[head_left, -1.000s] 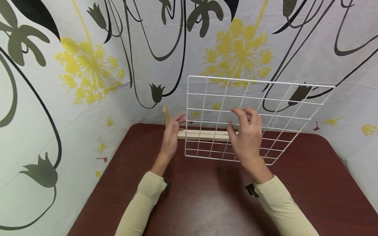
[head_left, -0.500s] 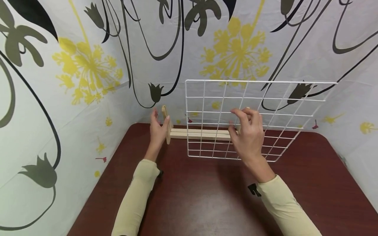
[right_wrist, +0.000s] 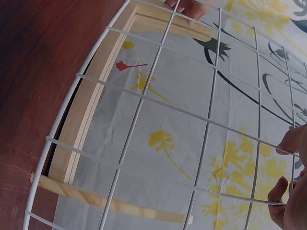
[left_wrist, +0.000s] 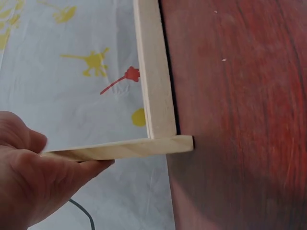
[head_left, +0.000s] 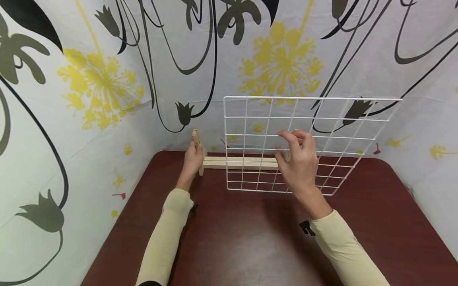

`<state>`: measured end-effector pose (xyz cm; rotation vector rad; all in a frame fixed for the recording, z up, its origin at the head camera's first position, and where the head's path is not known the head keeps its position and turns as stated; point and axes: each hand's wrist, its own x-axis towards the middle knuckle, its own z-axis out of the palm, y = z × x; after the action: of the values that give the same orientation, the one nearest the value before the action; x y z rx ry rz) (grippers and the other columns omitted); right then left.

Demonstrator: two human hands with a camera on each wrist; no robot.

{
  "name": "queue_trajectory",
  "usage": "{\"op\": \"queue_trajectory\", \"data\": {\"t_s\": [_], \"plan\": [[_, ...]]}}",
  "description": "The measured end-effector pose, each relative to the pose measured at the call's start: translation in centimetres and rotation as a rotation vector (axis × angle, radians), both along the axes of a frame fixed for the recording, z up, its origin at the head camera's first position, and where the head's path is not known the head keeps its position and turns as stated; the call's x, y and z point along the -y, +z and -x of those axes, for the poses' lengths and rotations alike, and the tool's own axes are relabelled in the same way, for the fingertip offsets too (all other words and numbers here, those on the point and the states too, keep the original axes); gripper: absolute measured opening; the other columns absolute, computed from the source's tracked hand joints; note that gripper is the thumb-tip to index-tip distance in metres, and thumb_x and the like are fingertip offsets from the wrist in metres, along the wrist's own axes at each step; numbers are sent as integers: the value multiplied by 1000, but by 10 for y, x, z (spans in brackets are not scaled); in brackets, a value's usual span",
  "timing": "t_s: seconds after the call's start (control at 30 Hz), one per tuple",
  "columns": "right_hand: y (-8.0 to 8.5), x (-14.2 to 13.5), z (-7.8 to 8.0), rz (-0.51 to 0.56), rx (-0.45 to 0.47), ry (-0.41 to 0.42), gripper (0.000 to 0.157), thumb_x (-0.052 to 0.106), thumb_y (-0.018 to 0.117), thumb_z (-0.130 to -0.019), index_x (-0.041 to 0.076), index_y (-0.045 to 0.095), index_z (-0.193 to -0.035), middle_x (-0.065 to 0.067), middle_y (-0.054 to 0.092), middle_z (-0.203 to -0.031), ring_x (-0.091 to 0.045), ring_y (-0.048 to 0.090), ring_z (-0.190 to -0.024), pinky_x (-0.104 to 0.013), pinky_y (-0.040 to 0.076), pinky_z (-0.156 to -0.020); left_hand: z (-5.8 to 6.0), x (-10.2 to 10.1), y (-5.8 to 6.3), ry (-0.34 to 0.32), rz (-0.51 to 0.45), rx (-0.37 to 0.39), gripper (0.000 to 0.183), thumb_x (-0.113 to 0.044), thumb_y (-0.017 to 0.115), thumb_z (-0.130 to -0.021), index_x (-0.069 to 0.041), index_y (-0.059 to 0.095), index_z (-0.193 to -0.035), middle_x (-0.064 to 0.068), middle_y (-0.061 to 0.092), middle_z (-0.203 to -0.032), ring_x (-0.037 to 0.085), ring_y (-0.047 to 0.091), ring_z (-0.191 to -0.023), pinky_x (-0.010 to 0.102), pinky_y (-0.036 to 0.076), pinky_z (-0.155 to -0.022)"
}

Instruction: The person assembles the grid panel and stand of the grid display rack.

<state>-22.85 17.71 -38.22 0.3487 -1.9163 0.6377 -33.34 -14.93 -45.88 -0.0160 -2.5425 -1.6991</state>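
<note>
My left hand (head_left: 193, 161) pinches the left upright of a pale wooden frame, thumb on one face and fingers on the other, as the left wrist view shows with the upright (left_wrist: 120, 149). A flat wooden crossbar (head_left: 214, 162) runs from it along the table's back edge, partly behind the grid. My right hand (head_left: 300, 167) grips the wires of a white wire grid panel (head_left: 265, 135), held tilted in front of the frame. In the right wrist view, fingertips (right_wrist: 278, 191) hook around a wire of the panel (right_wrist: 208, 120), and the second upright (right_wrist: 120, 206) shows through the mesh.
The dark red-brown table (head_left: 243, 238) extends toward me under both arms. A pale cloth wall (head_left: 118, 167) with yellow and grey flower prints hangs close behind and at the sides. Dark straps (head_left: 306, 228) sit at the wrists.
My left hand has moved left from beside the grid's edge to the wooden upright and taken hold of it. The panel has tilted slightly in my right hand, which stays about in place.
</note>
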Motion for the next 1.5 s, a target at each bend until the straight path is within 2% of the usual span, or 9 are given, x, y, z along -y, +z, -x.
{"op": "queue_trajectory", "data": {"t_s": [0.17, 0.27, 0.5, 0.6, 0.9, 1.0, 1.17, 1.3, 1.5], "plan": [[0, -1, 0, -15, 15, -10, 39, 5, 72, -91, 16, 69, -128, -21, 58, -117, -43, 61, -106, -56, 57, -79, 2, -13, -2, -15, 85, -72, 49, -22, 31, -116, 0, 34, -159, 34, 55, -146, 47, 62, -126, 61, 57, -96], [-1, -2, 0, -22, 23, -12, 39, 6, 72, -91, 16, 69, -129, -21, 58, -118, -43, 61, -106, -56, 57, -79, 3, -24, -3, -30, 119, -97, 47, -20, 32, -116, 3, 37, -156, 36, 58, -140, 47, 65, -120, 59, 58, -92], [-5, -2, -1, -12, 19, -18, 40, 6, 73, -90, 17, 69, -128, -21, 59, -117, -42, 61, -105, -56, 58, -75, 3, -46, -5, -18, 86, -127, 51, -17, 38, -115, 0, 33, -162, 32, 51, -155, 46, 56, -139, 59, 52, -110], [-7, -1, 1, -8, 11, -18, 40, 5, 73, -90, 17, 70, -128, -22, 59, -116, -42, 62, -104, -54, 58, -77, 4, -55, -6, -21, 53, -130, 50, -18, 40, -114, -2, 36, -162, 28, 52, -156, 43, 56, -140, 57, 51, -112], [-2, -7, 11, -38, 18, -16, 39, 6, 72, -92, 16, 69, -129, -23, 59, -116, -43, 61, -102, -56, 57, -76, 4, -82, -8, -122, -87, -97, 53, -16, 45, -114, -3, 32, -163, 27, 45, -162, 40, 47, -151, 49, 46, -119], [5, -9, 19, -64, 12, -26, 39, 6, 72, -93, 16, 68, -130, -23, 59, -117, -43, 61, -101, -55, 56, -72, 4, -87, -8, -161, -104, -98, 54, -14, 47, -113, -2, 32, -164, 25, 43, -164, 38, 43, -154, 46, 44, -122], [23, -11, 32, -95, -16, -31, 40, 6, 73, -92, 17, 67, -130, -23, 58, -118, -43, 61, -99, -55, 56, -71, 5, -89, -9, -175, -107, -98, 55, -13, 47, -113, -5, 30, -165, 22, 41, -166, 36, 42, -155, 45, 43, -123], [45, -15, 43, -86, -38, -35, 40, 8, 74, -90, 17, 67, -129, -24, 59, -119, -43, 63, -101, -56, 56, -71, 7, -89, -14, -183, -112, -116, 55, -15, 47, -114, -8, 30, -165, 21, 40, -168, 35, 42, -156, 45, 43, -123], [83, -22, 60, -39, -51, -38, 40, 9, 73, -92, 17, 66, -130, -26, 57, -122, -43, 61, -108, -55, 56, -81, 8, -93, -19, -184, -105, -155, 55, -16, 48, -114, -9, 31, -166, 21, 38, -168, 33, 42, -156, 42, 43, -122]]}}
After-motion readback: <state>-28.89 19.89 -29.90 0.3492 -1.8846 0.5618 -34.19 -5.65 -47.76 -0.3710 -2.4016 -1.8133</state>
